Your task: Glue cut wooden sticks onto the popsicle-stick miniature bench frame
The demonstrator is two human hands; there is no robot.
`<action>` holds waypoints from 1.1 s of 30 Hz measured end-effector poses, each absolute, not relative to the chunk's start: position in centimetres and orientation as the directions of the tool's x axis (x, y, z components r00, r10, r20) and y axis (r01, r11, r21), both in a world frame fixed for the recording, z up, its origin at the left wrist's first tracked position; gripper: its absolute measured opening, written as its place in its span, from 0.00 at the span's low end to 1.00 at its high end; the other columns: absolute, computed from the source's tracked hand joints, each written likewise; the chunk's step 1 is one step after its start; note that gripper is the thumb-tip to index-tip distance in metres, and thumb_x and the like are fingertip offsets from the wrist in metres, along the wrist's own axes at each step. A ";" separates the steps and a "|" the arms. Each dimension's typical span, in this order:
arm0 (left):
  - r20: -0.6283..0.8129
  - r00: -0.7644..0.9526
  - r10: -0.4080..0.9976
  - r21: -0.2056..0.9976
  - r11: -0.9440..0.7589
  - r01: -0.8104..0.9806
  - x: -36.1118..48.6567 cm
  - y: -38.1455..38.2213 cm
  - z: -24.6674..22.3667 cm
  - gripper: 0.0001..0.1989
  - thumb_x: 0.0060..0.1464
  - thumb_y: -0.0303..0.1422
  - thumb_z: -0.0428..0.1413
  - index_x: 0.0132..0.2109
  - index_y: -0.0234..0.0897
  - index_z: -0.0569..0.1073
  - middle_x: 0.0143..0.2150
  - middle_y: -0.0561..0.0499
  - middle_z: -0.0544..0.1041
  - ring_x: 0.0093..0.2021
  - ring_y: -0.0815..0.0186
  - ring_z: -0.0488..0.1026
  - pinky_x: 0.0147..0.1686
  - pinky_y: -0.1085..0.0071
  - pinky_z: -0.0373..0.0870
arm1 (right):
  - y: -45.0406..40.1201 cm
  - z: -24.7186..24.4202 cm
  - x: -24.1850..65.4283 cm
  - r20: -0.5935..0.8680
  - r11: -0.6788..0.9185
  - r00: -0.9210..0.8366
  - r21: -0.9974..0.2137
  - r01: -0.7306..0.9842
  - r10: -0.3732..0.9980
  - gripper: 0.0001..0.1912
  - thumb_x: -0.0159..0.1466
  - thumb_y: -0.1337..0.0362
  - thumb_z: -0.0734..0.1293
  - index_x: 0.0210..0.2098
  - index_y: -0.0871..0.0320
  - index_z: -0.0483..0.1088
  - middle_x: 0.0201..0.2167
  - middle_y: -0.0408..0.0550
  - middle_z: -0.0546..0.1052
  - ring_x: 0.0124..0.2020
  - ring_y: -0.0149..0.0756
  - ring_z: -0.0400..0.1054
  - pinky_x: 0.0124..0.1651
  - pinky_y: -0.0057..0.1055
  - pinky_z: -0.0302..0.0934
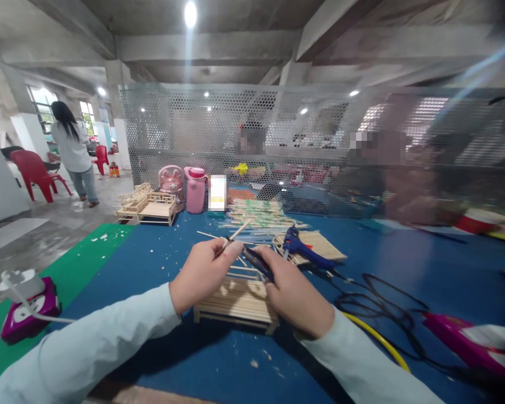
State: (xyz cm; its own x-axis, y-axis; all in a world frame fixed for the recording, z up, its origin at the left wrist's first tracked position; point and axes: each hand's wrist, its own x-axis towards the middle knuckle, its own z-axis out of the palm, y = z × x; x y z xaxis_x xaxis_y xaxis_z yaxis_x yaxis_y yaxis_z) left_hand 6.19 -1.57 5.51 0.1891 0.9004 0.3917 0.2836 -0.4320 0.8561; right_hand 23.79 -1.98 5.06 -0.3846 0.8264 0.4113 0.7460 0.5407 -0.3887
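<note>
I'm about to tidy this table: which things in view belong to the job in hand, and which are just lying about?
Seemingly in the job:
light stick, in the left hand
dark tool, in the right hand
slatted wooden piece, below the hands
blue glue gun
pile of sticks

Probably just lying about:
pink flask
nearer red chair

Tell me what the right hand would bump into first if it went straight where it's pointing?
Probably the bare left hand, with the thin, pale wooden stick it holds. The right hand points its dark, slim hand tool that way; they look close, but depth is hard to judge.
</note>
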 end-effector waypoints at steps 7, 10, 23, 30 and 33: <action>0.237 0.181 0.954 0.904 -0.285 0.320 5.9 -1.3 6.3 0.24 0.56 0.47 0.42 0.26 0.34 0.69 0.18 0.57 0.61 0.21 0.69 0.57 0.25 0.73 0.54 | -2.1 3.8 22.5 0.647 0.380 -0.328 0.063 0.923 0.689 0.20 0.54 0.78 0.57 0.46 0.64 0.65 0.36 0.56 0.72 0.38 0.44 0.66 0.40 0.39 0.60; 0.184 0.224 0.957 0.900 -0.256 0.354 5.8 -1.9 6.9 0.24 0.58 0.45 0.40 0.26 0.35 0.70 0.17 0.57 0.61 0.21 0.69 0.59 0.25 0.73 0.56 | -1.8 4.8 22.7 0.674 0.220 -0.314 0.224 0.949 0.669 0.18 0.56 0.75 0.58 0.46 0.68 0.66 0.32 0.58 0.71 0.34 0.46 0.65 0.35 0.38 0.58; 0.429 0.473 0.770 0.445 -0.636 0.631 5.5 -1.5 5.8 0.16 0.55 0.22 0.41 0.44 0.29 0.71 0.36 0.44 0.72 0.36 0.63 0.67 0.38 0.68 0.64 | -4.7 3.7 31.0 0.080 0.077 -0.079 0.022 0.997 0.994 0.16 0.58 0.62 0.61 0.44 0.58 0.69 0.41 0.56 0.76 0.42 0.46 0.71 0.41 0.35 0.62; 0.312 0.605 0.733 0.290 -0.680 0.674 5.5 -1.6 5.4 0.21 0.54 0.21 0.44 0.54 0.36 0.69 0.27 0.50 0.74 0.25 0.66 0.68 0.29 0.72 0.62 | -4.1 0.7 29.9 0.215 0.000 -0.024 0.111 0.994 0.976 0.29 0.59 0.50 0.63 0.52 0.65 0.65 0.47 0.64 0.73 0.47 0.55 0.67 0.42 0.45 0.63; 0.303 0.624 0.720 0.182 -0.687 0.704 5.3 -1.8 4.8 0.29 0.54 0.22 0.44 0.63 0.38 0.56 0.28 0.50 0.75 0.25 0.64 0.70 0.26 0.72 0.61 | -4.8 1.2 30.5 0.356 0.138 -0.153 0.066 0.988 0.922 0.31 0.56 0.50 0.65 0.52 0.64 0.65 0.50 0.63 0.71 0.51 0.55 0.65 0.47 0.47 0.62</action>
State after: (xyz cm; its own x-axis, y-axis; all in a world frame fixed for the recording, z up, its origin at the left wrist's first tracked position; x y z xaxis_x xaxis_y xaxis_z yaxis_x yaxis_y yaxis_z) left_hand 5.32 -1.76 4.77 0.6240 0.7202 0.3032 0.7038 -0.6866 0.1822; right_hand 30.49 -4.80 1.22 -0.1526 0.9220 0.3558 0.9882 0.1382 0.0656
